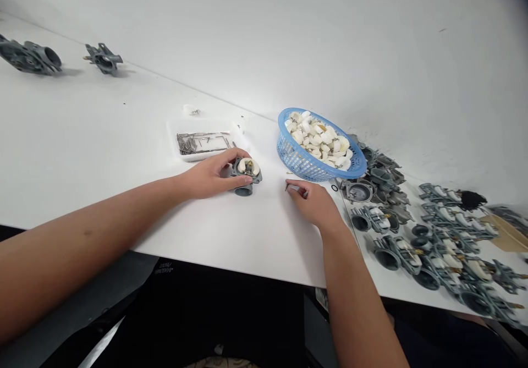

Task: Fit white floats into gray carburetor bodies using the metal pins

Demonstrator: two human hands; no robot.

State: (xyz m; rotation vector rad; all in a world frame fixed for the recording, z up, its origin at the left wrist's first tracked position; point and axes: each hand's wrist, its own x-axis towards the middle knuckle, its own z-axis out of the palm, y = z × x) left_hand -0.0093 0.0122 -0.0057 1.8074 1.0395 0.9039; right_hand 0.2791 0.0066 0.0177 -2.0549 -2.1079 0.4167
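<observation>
My left hand (pixel 214 175) is closed around a grey metal carburetor body (pixel 243 190), resting on the white table with its round bore toward me. On its upper side sits a white float (pixel 248 165) with a bit of brass between its arms. To the right, my right hand (pixel 308 198) is held in a pinch just above the table; a tiny dark piece shows at the fingertips, too small to name. Near those fingers lie a small brass part (pixel 289 172) and a black O-ring (pixel 334 188).
Behind my left hand stands a white tray (pixel 193 158) of thin metal pins. A blue basket (pixel 297 161) heaped with white floats is at centre right. Many carburetor bodies (pixel 388 252) crowd the right side; two carburetor parts (pixel 104 59) stand far left.
</observation>
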